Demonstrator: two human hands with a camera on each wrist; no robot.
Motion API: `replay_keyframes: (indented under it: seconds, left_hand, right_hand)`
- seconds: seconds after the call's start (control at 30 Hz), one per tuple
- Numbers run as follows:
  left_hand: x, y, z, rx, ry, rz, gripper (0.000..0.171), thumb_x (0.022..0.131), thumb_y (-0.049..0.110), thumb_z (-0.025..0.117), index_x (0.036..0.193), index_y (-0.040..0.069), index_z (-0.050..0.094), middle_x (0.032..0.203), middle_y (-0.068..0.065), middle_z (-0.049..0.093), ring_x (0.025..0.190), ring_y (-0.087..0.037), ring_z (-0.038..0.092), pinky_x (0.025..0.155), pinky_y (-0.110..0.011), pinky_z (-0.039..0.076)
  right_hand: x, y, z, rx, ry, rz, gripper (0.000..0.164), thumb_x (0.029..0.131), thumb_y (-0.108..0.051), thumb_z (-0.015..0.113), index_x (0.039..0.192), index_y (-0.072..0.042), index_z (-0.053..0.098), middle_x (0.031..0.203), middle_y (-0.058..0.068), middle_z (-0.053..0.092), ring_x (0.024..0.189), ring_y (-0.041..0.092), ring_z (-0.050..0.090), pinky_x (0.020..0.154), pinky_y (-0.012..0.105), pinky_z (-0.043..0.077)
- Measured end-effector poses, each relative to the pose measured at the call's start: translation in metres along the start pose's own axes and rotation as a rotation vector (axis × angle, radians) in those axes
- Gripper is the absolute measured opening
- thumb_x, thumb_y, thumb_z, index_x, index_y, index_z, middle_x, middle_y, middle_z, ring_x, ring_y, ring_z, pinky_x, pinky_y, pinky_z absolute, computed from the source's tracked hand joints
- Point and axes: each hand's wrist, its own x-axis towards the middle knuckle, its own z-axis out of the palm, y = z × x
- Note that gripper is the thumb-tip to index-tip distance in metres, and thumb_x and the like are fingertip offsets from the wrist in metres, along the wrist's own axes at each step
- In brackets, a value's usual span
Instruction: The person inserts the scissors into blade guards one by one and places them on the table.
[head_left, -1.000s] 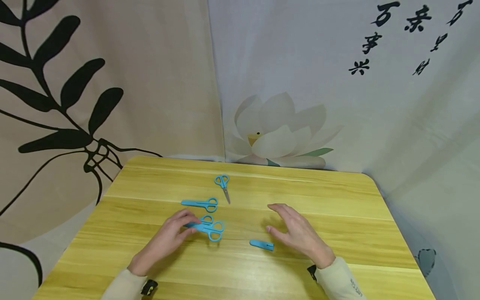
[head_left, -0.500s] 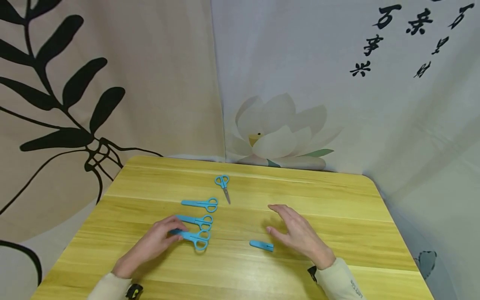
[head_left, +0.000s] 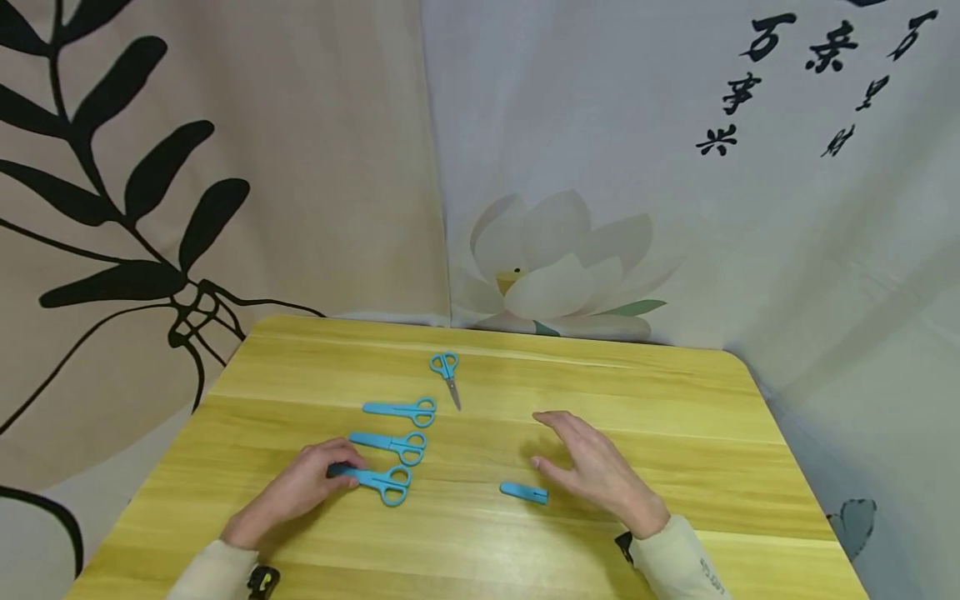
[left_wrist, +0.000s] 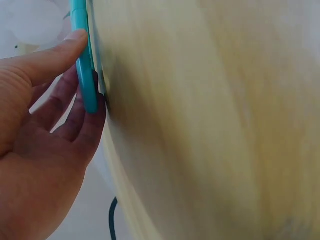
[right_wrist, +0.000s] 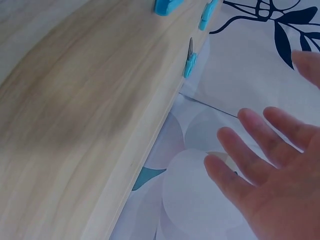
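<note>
My left hand (head_left: 300,486) pinches a pair of capped blue scissors (head_left: 372,478) by the sheathed blade end, handles pointing right. In the left wrist view, thumb and fingers lie on either side of the blue cap (left_wrist: 86,82), close to the tabletop. Behind it lie a second capped pair of scissors (head_left: 380,442) and a third (head_left: 393,409), roughly parallel. Farthest back, scissors with a bare metal blade (head_left: 447,371) point toward me. A loose blue blade cap (head_left: 523,492) lies left of my right hand (head_left: 603,475), which hovers with relaxed fingers, holding nothing.
All of this is on a yellow wood-grain table (head_left: 465,550) with rounded far corners. A curtain (head_left: 585,125) printed with a lotus, dark leaves and characters hangs right behind the far edge.
My left hand has moved left and toward me with its scissors, drawing them apart from the second capped pair, which also shifted slightly left. My right hand has stayed put.
</note>
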Motion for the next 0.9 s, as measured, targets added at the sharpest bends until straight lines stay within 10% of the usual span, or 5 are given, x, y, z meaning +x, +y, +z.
replay_keyframes:
  seconds: [0.9]
  left_hand:
    - [0.0008, -0.0014, 0.0021, 0.007, -0.042, -0.111, 0.026, 0.090, 0.023, 0.083, 0.115, 0.017, 0.077, 0.112, 0.008, 0.068, 0.105, -0.019, 0.065, 0.092, -0.040, 0.055]
  right_hand:
    - [0.0092, 0.0028, 0.0029, 0.000, -0.062, -0.043, 0.056, 0.095, -0.037, 0.076, 0.141, -0.010, 0.060, 0.141, 0.006, 0.060, 0.128, 0.027, 0.059, 0.104, 0.047, 0.051]
